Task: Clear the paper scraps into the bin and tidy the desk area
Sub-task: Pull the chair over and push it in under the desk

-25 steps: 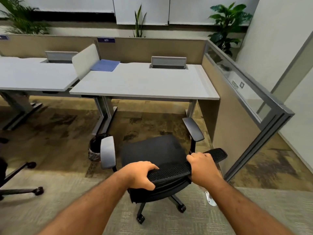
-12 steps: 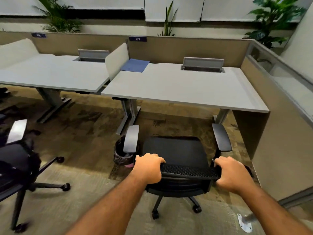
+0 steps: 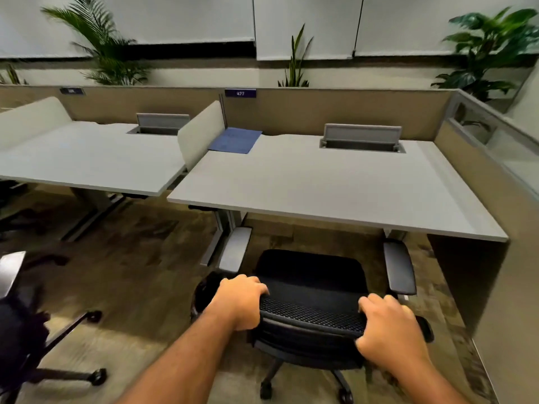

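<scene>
Before the desk's [image 3: 335,182] front edge, the chair [image 3: 312,275] has rolled closer; left hand [image 3: 239,301] and right hand [image 3: 390,330] stay clamped on its backrest, tidying nearly done.

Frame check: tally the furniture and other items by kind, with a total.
Desks: 2, the right desk and the left desk
Office chairs: 2, the gripped chair and the side chair
Potted plants: 3, left, middle, right
Blue folder: 1
Total: 8
</scene>
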Available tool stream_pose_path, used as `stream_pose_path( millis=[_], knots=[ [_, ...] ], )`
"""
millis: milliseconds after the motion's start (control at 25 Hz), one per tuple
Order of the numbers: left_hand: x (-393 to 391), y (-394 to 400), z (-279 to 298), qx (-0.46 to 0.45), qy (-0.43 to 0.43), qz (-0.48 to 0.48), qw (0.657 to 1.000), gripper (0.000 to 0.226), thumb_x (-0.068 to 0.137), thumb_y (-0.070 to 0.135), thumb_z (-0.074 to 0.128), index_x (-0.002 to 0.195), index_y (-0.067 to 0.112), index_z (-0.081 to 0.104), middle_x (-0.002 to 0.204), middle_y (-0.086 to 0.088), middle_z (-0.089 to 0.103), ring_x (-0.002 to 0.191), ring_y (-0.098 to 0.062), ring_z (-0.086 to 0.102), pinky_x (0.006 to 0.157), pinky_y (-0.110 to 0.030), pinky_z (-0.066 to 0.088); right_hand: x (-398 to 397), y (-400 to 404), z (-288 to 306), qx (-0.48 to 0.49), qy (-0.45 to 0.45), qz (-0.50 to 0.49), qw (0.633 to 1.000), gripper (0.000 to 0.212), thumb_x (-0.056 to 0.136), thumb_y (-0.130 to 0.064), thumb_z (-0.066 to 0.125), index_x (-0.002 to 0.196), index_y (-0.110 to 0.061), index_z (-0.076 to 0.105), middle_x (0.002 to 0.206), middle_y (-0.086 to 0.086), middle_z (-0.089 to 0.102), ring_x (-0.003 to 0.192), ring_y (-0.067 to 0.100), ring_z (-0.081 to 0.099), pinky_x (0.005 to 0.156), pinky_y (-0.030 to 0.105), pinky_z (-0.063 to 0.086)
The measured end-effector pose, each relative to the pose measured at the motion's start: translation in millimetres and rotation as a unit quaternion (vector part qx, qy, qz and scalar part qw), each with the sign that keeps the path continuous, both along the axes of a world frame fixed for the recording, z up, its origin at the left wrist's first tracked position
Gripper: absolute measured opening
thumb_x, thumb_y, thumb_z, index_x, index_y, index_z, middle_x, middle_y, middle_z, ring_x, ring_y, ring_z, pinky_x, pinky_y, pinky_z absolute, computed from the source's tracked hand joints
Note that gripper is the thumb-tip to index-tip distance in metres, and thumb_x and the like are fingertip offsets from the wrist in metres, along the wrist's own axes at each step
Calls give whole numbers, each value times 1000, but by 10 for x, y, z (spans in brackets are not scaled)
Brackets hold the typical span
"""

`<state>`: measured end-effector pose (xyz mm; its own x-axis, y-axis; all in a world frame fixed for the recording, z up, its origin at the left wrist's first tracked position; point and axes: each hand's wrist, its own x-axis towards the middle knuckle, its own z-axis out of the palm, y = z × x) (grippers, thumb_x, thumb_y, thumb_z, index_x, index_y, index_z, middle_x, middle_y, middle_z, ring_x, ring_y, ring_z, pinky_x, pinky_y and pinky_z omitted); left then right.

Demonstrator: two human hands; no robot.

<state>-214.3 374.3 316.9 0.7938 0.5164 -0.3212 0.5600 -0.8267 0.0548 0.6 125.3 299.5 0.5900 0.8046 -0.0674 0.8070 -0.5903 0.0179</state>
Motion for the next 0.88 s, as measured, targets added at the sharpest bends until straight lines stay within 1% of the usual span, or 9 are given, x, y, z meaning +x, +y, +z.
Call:
stream_pose_path(
  millis=[80,200,320,400,440,560,720,800,880],
  knots=[
    [198,153,-35,4,-7,22,1000,75,60,31,55,134,43,58,136,13,59,129,-22,54,98,-55,47,238,239,54,-5,14,17,1000,38,64,-40,56,102,-35,55,98,-13,55,93,17,51,76,35,46],
    [568,342,-83,-2,-30,40,999,63,72,34,54,135,44,57,134,15,59,128,-21,54,99,-53,47,655,523,109,-9,17,23,1000,38,65,-37,54,103,-34,54,97,-12,51,92,18,50,75,36,44],
    [973,548,-76,-12,-35,35,999,63,73,32,52,135,42,58,134,13,59,127,-21,54,98,-53,47,1031,712,44,-5,7,15,1000,36,63,-35,57,98,-34,50,91,-13,44,87,19,46,71,37,40],
    [1207,718,-79,-15,-30,25,999,64,73,30,54,136,41,58,133,13,59,127,-21,54,99,-54,46,1264,864,-3,2,-4,11,1000,35,61,-33,57,94,-34,47,89,-12,45,84,18,43,70,37,39],
    [1314,818,-67,-16,-29,24,999,65,73,29,54,136,40,59,132,12,59,127,-21,54,99,-54,46,1381,960,3,2,-8,12,1000,35,61,-32,57,95,-34,48,91,-12,47,85,18,45,71,38,40],
    [1557,1094,-57,-28,-34,32,999,62,73,32,55,134,39,61,128,12,59,125,-20,55,100,-52,47,1662,1247,38,-6,1,15,1000,40,63,-26,52,102,-35,52,101,-10,51,97,20,49,81,43,43],
    [1902,1417,-67,-30,-30,0,999,59,72,35,53,131,40,61,123,11,58,119,-20,56,99,-52,47,1844,1423,-43,1,16,-54,998,52,66,-19,45,114,-35,53,111,-7,53,108,22,50,93,47,42],
    [2025,1505,-86,-26,-28,-4,999,58,73,33,52,130,39,60,122,10,58,118,-21,56,98,-52,47,1907,1521,-50,-2,26,-98,995,56,68,-17,45,120,-35,55,120,-5,52,118,25,50,107,52,36],
    [2130,1618,-115,-33,-23,-7,999,59,74,32,52,132,38,59,125,8,58,120,-22,55,100,-53,46,1945,1649,-52,-14,34,-134,990,56,71,-17,51,124,-35,56,134,0,50,130,29,45,118,60,22]
  ],
)
